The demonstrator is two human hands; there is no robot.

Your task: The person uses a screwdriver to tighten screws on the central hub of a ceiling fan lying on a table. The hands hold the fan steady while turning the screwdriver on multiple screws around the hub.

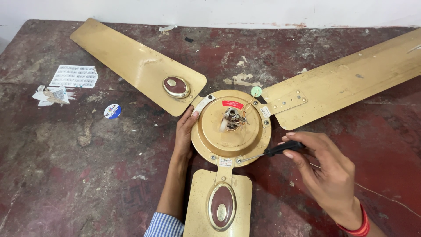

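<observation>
Screwdriver (269, 152) in our right hand (326, 173), fingers closed snugly round its black handle, and the thin shaft runs leftward and slightly down to a screw (239, 160) on the lower rim of the gold motor housing (231, 128). So the long axis lies nearly flat across the table, tip pointing from right to left, at the spot where the near blade (218, 202) bolts on. Our left hand (184, 131) presses against the housing's left edge, fingers curled on the rim, holding no tool. Right hand is clearly nearer the screw; the fan lies centre on the worn red table (87, 175).
</observation>
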